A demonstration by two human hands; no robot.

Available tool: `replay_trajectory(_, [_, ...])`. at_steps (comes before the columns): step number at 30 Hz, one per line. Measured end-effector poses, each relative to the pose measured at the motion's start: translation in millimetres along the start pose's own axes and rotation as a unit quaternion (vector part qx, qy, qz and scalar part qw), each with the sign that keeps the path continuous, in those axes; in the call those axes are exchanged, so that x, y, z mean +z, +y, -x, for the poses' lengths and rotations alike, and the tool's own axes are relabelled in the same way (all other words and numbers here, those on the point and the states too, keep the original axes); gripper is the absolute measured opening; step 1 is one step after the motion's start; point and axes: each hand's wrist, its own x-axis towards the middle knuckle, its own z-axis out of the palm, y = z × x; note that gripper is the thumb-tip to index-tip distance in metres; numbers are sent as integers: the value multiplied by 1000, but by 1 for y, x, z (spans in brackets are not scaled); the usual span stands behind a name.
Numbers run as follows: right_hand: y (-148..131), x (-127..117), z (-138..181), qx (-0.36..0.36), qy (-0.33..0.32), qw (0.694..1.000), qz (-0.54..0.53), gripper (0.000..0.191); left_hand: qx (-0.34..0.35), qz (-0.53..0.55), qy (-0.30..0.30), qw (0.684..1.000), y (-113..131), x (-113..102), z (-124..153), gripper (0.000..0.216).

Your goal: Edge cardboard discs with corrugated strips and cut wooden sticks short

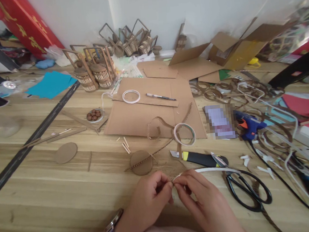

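Note:
Close to the table's near edge, my left hand [154, 196] and my right hand [203, 199] meet fingertip to fingertip, both pinched closed. A thin white strip [217, 169] runs from between them, passes behind my right fingers and curves off to the right. Its near end sits at the fingertips, mostly covered. Just beyond my hands lies a round cardboard disc [141, 164] with a braided brown cord [161, 146] across it. A black and yellow utility knife [199, 158] and black-handled scissors [249, 190] lie right of my right hand.
A roll of white tape [184, 134] and a pen [160, 96] rest on cardboard sheets [133, 121]. A blue glue gun [251, 125] lies beside a phone [220, 121] at right, its cable running forward. Small lidded baskets [103, 75] stand at the back; another disc [66, 153] lies left.

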Motion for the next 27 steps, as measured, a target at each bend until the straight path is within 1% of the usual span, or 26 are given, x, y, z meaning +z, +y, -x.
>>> replay_trajectory(12, [-2, 0, -1, 1, -3, 1000, 18, 16, -3, -10, -8, 1000, 2, -1, -1, 16])
replay_trajectory(18, [-7, 1, -6, -10, 38, 998, 43, 19, -1, -14, -3, 1000, 2, -1, -1, 17])
replay_trajectory(27, [-13, 2, -8, 2, 53, 998, 23, 21, -1, -36, -17, 999, 13, -4, 5, 11])
